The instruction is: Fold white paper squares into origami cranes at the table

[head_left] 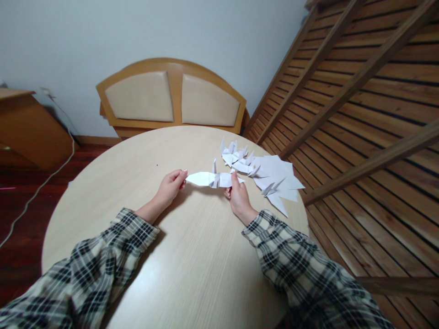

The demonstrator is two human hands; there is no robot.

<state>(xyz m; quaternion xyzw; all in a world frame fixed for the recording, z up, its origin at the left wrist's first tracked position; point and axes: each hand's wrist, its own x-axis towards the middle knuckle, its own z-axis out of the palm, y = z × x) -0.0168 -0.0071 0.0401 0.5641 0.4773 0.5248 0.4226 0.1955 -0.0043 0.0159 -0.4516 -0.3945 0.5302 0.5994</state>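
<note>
A white paper crane (201, 178) is stretched between my two hands just above the round table (178, 256), its wings spread flat to either side and one thin point standing up from its middle. My left hand (173, 185) pinches the tip of the left wing. Over on the other side, my right hand (238, 196) grips the right wing, thumb on top. Several folded paper cranes (236, 155) sit just beyond my right hand. Another crane (274, 188) rests on the sheets at the right.
White paper sheets (279, 171) lie fanned out near the table's right edge. A headboard (176, 91) stands behind the table against the wall. Slatted wood (360, 114) rises close on the right. A white cable (44, 180) runs along the floor by a wooden cabinet (30, 128).
</note>
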